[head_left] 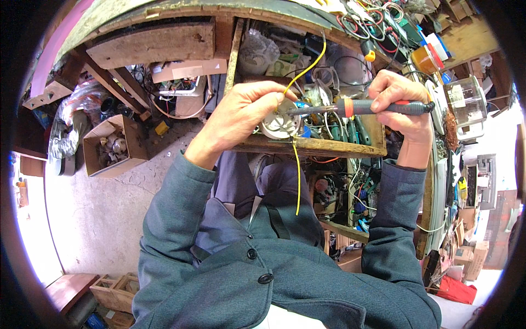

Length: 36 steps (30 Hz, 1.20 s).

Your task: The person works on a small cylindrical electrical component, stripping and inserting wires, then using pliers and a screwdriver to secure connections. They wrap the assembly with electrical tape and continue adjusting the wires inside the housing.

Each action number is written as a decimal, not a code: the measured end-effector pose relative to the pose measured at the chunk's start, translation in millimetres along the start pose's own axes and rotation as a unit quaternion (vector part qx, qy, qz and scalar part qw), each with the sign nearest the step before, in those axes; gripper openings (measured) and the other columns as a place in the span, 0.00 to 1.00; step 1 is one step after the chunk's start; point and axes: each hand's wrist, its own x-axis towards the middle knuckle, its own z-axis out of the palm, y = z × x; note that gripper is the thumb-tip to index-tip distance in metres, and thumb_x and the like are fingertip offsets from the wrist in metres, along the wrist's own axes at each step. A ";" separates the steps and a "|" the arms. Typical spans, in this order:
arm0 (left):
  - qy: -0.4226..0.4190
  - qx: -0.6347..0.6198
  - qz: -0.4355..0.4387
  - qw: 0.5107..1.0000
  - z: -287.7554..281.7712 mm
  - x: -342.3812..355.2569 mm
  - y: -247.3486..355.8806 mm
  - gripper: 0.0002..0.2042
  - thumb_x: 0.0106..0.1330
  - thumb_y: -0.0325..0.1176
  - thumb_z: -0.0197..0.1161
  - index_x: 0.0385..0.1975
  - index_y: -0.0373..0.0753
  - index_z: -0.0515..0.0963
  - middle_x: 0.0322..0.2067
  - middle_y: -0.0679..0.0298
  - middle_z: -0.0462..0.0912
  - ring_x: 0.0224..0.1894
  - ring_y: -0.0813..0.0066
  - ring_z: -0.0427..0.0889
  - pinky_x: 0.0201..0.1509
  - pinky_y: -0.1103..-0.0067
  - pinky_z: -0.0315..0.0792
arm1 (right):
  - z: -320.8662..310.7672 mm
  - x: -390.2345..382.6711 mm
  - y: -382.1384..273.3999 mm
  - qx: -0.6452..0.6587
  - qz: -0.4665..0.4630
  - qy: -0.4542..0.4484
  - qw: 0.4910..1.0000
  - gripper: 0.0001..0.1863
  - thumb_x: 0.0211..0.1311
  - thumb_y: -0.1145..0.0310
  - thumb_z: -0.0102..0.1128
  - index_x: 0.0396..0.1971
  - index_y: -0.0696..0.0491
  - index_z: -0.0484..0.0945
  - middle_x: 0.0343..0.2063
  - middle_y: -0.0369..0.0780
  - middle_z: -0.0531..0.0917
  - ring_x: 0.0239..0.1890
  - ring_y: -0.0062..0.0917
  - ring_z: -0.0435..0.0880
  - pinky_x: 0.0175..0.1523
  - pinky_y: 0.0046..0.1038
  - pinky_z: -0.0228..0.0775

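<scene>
My left hand point(244, 112) is closed, its thumb and fingertips pinching at a white round plastic fitting point(279, 129) held over the open drawer's front edge. A yellow wire point(310, 67) runs from those fingertips up toward the bench. Below the fitting, another length of yellow wire point(298, 178) hangs in front of my trousers. My right hand point(399, 101) is wrapped round a tool with a black-and-red handle point(361, 106) and a tapering grey metal shaft. The shaft points left, its tip at the fitting close to my left fingertips. Exact contact there is hard to see.
The wooden drawer point(312, 147) holds hand tools, cables and plastic bags. Tangled leads point(378, 24) lie on the bench at upper right. A cardboard box point(116, 145) of parts stands on the floor at left. Beneath the drawer is another cluttered compartment point(339, 227).
</scene>
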 end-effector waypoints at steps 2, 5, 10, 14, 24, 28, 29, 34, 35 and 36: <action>0.002 0.004 0.000 1.000 0.7 0.0 0.7 0.13 0.80 0.31 0.58 0.53 0.33 0.86 0.45 0.67 0.90 0.43 0.86 0.84 0.49 0.85 0.79 | -0.6 -0.6 -0.5 0.005 0.000 0.009 1.000 0.11 0.48 0.78 0.76 0.34 0.56 0.90 0.34 0.41 0.86 0.36 0.25 0.82 0.42 0.27 0.73; 0.008 -0.004 0.005 1.000 1.8 -1.3 -0.6 0.13 0.80 0.31 0.59 0.53 0.33 0.86 0.46 0.67 0.90 0.45 0.85 0.84 0.51 0.84 0.79 | 1.0 -1.6 -1.9 0.017 -0.003 0.028 0.999 0.09 0.50 0.78 0.74 0.34 0.58 0.89 0.33 0.42 0.86 0.36 0.26 0.82 0.42 0.28 0.73; 0.015 0.043 0.006 0.999 1.8 -2.3 -0.7 0.13 0.79 0.30 0.59 0.54 0.32 0.87 0.46 0.68 0.89 0.46 0.85 0.82 0.52 0.84 0.76 | 9.6 1.3 -4.9 -0.001 -0.027 0.062 0.998 0.07 0.53 0.77 0.73 0.33 0.60 0.88 0.31 0.43 0.87 0.34 0.26 0.83 0.41 0.28 0.73; 0.015 0.048 0.002 0.999 2.7 -3.3 3.0 0.13 0.79 0.30 0.59 0.54 0.33 0.87 0.46 0.70 0.89 0.45 0.86 0.80 0.51 0.85 0.75 | 11.3 4.0 -7.9 -0.012 -0.016 0.045 0.999 0.07 0.54 0.76 0.73 0.33 0.60 0.87 0.32 0.42 0.88 0.34 0.26 0.83 0.40 0.28 0.73; 0.014 0.048 0.019 0.999 4.1 -3.7 2.7 0.13 0.79 0.30 0.59 0.53 0.33 0.87 0.45 0.71 0.89 0.44 0.87 0.79 0.49 0.85 0.74 | 12.8 4.8 -9.0 -0.012 -0.009 0.044 0.999 0.06 0.55 0.75 0.73 0.33 0.60 0.88 0.32 0.42 0.88 0.34 0.26 0.83 0.40 0.28 0.72; 0.016 0.053 0.025 0.998 3.8 -4.0 2.4 0.13 0.79 0.31 0.59 0.53 0.33 0.87 0.45 0.71 0.88 0.44 0.87 0.79 0.49 0.86 0.73 | 12.8 4.9 -9.8 -0.010 -0.002 0.045 0.999 0.07 0.55 0.74 0.74 0.33 0.60 0.88 0.32 0.42 0.88 0.34 0.25 0.83 0.41 0.28 0.73; 0.017 0.053 0.025 0.998 3.7 -4.1 2.1 0.13 0.79 0.31 0.59 0.53 0.33 0.87 0.45 0.72 0.88 0.44 0.87 0.78 0.49 0.86 0.73 | 12.8 5.1 -9.7 -0.010 -0.003 0.045 0.999 0.07 0.56 0.74 0.74 0.33 0.60 0.88 0.32 0.42 0.88 0.34 0.25 0.83 0.41 0.28 0.72; 0.017 0.046 0.019 0.999 4.8 -4.4 5.4 0.13 0.79 0.31 0.60 0.53 0.34 0.87 0.43 0.73 0.88 0.40 0.89 0.76 0.45 0.87 0.71 | 12.7 5.1 -8.0 -0.007 -0.009 0.044 0.999 0.07 0.56 0.74 0.74 0.33 0.60 0.88 0.31 0.42 0.88 0.33 0.25 0.82 0.40 0.28 0.72; 0.017 0.047 0.017 0.999 5.0 -4.5 6.1 0.13 0.79 0.31 0.60 0.53 0.34 0.87 0.43 0.74 0.88 0.40 0.90 0.75 0.44 0.87 0.70 | 12.8 5.3 -8.0 -0.008 -0.009 0.045 0.999 0.06 0.55 0.75 0.74 0.33 0.60 0.88 0.31 0.42 0.88 0.33 0.25 0.82 0.39 0.28 0.72; 0.019 0.045 0.021 0.999 5.1 -4.2 4.8 0.13 0.79 0.31 0.60 0.53 0.34 0.87 0.43 0.74 0.87 0.39 0.90 0.75 0.43 0.87 0.70 | 13.1 5.7 -8.3 -0.008 -0.009 0.046 0.999 0.06 0.55 0.75 0.74 0.33 0.60 0.88 0.31 0.42 0.88 0.33 0.25 0.82 0.39 0.28 0.72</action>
